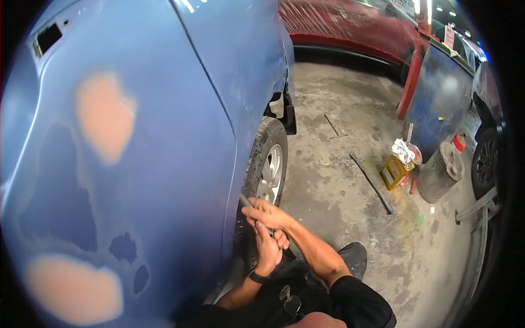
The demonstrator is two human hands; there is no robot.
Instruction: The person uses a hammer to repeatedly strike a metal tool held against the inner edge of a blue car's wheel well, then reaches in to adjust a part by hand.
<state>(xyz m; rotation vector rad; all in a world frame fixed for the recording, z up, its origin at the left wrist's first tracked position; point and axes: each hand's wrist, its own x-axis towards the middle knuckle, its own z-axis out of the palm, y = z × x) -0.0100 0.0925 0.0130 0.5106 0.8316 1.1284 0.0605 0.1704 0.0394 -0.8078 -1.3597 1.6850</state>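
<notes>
Both of my hands are close together at the edge of a blue car body [180, 164], beside its rear wheel [270, 169]. My right hand [268, 212] is closed around a grey bar [245, 201], whose tip points toward the wheel opening. Just below it, my left hand [268, 249], with a dark band at the wrist, wraps the bar's lower part. The bar's far end and what it touches are hidden. Peach filler patches [106, 117] and dull, sanded areas [57, 186] mark the blue panel.
A long dark bar [372, 183] and a thin T-shaped rod [334, 128] lie on the concrete floor. At right stand a yellow tin [396, 172] with a white rag, a grey bin [440, 172] and a metal stand [481, 213]. A plastic-covered red car [344, 27] is behind.
</notes>
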